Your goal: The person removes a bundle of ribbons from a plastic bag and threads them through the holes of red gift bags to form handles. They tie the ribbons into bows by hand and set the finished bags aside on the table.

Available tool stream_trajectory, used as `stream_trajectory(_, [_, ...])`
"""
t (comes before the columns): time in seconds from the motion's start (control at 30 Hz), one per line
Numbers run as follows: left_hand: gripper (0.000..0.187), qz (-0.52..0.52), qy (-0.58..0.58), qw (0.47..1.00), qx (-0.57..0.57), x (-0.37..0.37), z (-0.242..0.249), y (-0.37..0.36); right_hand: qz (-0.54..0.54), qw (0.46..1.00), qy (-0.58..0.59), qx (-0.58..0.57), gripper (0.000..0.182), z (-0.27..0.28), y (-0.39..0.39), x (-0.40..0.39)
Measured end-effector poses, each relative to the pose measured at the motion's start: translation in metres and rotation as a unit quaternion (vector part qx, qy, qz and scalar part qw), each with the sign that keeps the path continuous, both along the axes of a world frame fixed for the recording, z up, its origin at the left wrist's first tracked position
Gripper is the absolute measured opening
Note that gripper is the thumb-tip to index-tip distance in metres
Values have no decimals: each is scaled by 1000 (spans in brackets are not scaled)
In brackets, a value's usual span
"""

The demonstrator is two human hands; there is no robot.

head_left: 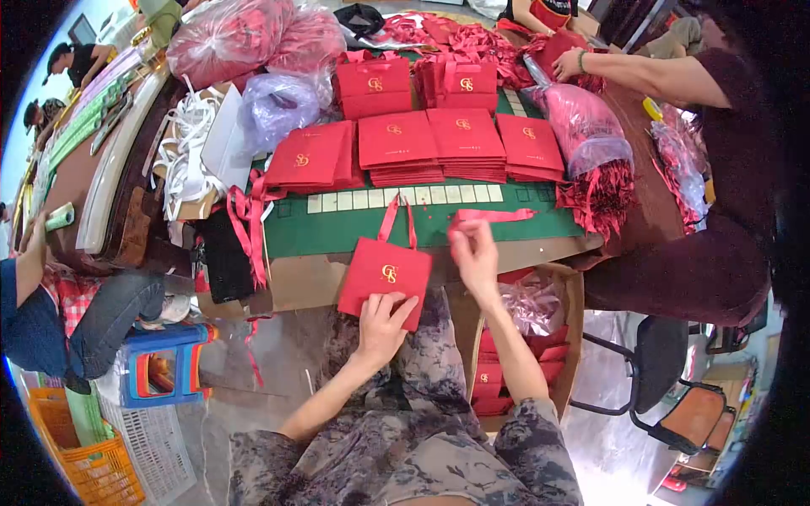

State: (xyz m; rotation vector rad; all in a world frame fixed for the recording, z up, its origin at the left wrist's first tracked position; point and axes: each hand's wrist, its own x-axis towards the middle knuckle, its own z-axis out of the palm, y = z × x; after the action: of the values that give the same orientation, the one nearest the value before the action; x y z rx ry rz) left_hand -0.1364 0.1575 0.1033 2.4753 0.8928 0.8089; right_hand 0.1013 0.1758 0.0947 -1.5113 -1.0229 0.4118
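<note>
Here, red bag (384, 277), its lower front against left fingers (374, 307)

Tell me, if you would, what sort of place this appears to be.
Probably a bag-assembly workshop: red bags lie stacked on the table, a bundle of red ribbons lies beside them, and a cardboard box below holds more.

This is a workshop, by the look of it one for handwork on paper bags in bulk. Stacks of matching red bags (396, 139), stamped in gold, line the middle of the green tabletop (321, 242); bulky clear sacks (232, 38) crowd its far left corner, and a bundle of red ribbons (603, 202) lies at its right edge. An open carton (576, 346) of more red bags stands below the near edge, and co-workers (734, 160) sit on either side.
</note>
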Motion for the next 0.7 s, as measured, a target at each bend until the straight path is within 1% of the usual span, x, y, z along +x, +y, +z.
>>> stream_trajectory(0.03, [56, 0, 0, 1000, -3, 3, 2, -2, 30, 995, 86, -29, 8, 9, 1, -15])
stream_trajectory(0.07, [61, 14, 18, 1000, -15, 8, 3, -3, 53, 989, 136, -34, 8, 18, 3, -28])
stream_trajectory(0.1, [66, 29, 35, 999, -27, 12, 4, -3, 67, 991, 88, -74, 9, 15, 8, -35])
stream_trajectory(0.13, [73, 14, 51, 997, -57, 13, 5, -3, 90, 986, 113, -85, 10, 13, 7, -41])
stream_trajectory(0.17, [73, 16, 50, 997, -59, 14, 7, -5, 113, 980, 137, -95, 10, 12, 7, -46])
stream_trajectory(0.2, [74, 23, 29, 995, -88, 16, 17, -6, 110, 975, 175, -84, 11, 8, 7, -52])
stream_trajectory(0.23, [76, 30, 8, 992, -119, 16, 21, -7, 111, 974, 175, -87, 11, 7, 5, -53])
stream_trajectory(0.27, [70, 50, -50, 992, -101, 16, 15, -3, 119, 969, 197, -88, 10, 5, 3, -52])
stream_trajectory(0.3, [70, 53, -50, 992, -103, 15, 17, 3, 126, 963, 219, -89, 9, 7, 2, -53])
stream_trajectory(0.33, [63, 91, -118, 967, -208, 14, 19, 11, 114, 953, 269, -77, 7, 9, 0, -56])
stream_trajectory(0.37, [57, 128, -184, 924, -308, 15, 20, 19, 115, 953, 270, -79, 7, 12, -3, -58])
stream_trajectory(0.4, [45, 119, -235, 905, -334, 19, 18, 27, 114, 953, 269, -77, 7, 16, -5, -59])
stream_trajectory(0.43, [45, 121, -235, 904, -336, 20, 18, 33, 112, 954, 267, -75, 7, 19, -7, -60])
stream_trajectory(0.5, [41, 98, -240, 885, -387, 23, 18, 42, 116, 954, 266, -70, 8, 19, -11, -62])
stream_trajectory(0.53, [36, 88, -258, 875, -400, 24, 20, 43, 120, 954, 266, -62, 8, 19, -13, -62])
stream_trajectory(0.57, [36, 88, -257, 874, -402, 25, 20, 43, 119, 954, 266, -64, 8, 18, -14, -62])
stream_trajectory(0.63, [30, 76, -246, 867, -427, 25, 19, 44, 92, 958, 264, -57, 8, 17, -17, -62])
stream_trajectory(0.67, [30, 76, -244, 866, -429, 26, 17, 43, 90, 958, 265, -59, 8, 18, -19, -62])
stream_trajectory(0.7, [27, 71, -260, 855, -443, 26, 15, 42, 85, 952, 288, -62, 8, 22, -22, -64])
